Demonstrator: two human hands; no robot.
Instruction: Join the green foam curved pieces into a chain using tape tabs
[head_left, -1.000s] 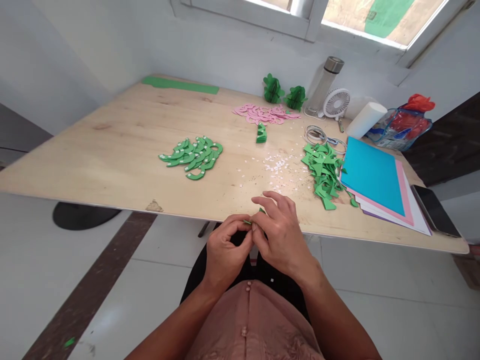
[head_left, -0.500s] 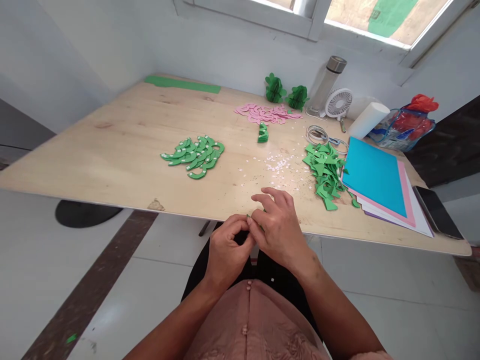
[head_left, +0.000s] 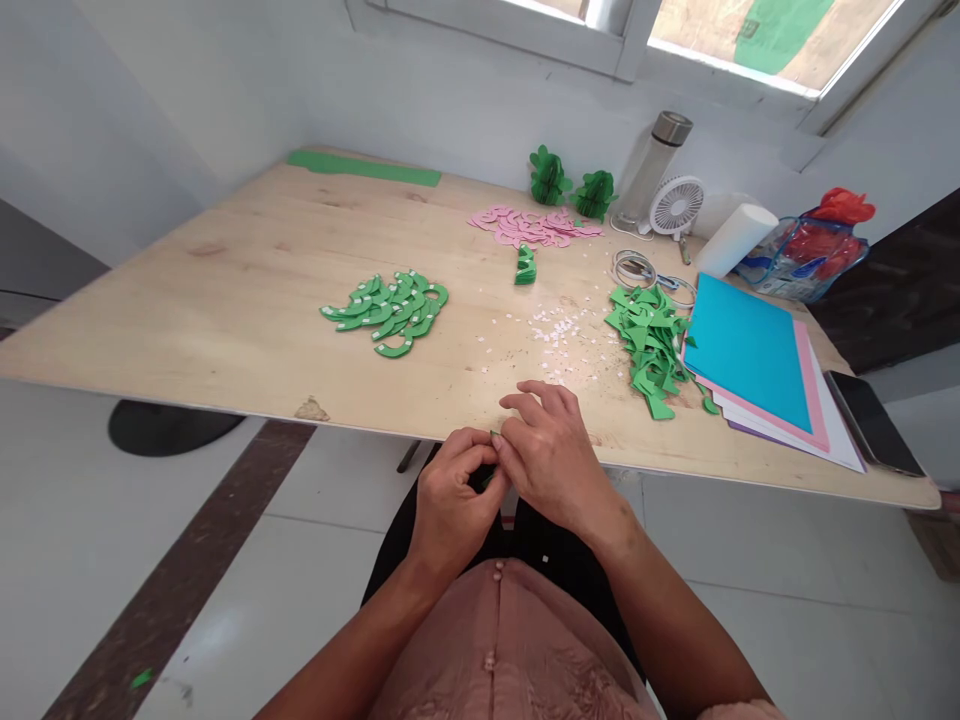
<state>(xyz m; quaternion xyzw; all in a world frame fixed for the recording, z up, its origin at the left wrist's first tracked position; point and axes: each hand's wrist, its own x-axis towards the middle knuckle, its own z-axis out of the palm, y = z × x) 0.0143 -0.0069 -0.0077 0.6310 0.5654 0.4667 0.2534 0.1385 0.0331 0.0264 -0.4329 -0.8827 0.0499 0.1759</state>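
My left hand (head_left: 456,495) and my right hand (head_left: 553,450) meet at the table's front edge, above my lap. Thumbs and index fingers pinch a small green paper piece (head_left: 489,480), mostly hidden by the fingers. The other fingers of my right hand are raised and loosely bent. Beyond them, tiny white paper squares (head_left: 556,328) lie scattered on the wood. A heap of curved green paper pieces with white squares on them (head_left: 397,308) is to the left. Further back stands a small stack of green pieces (head_left: 526,266).
Green paper scraps (head_left: 651,345) lie right of the white squares, beside blue, pink and white sheets (head_left: 750,345) and a phone (head_left: 874,422). Along the wall are pink cutouts (head_left: 534,226), green paper ornaments (head_left: 550,178), a bottle (head_left: 652,170), a fan (head_left: 676,206) and tape rolls (head_left: 634,270).
My right hand has shifted slightly to the left, its raised fingers a little lower. A bit of green paper now shows between my left fingers. The things on the table stay put.
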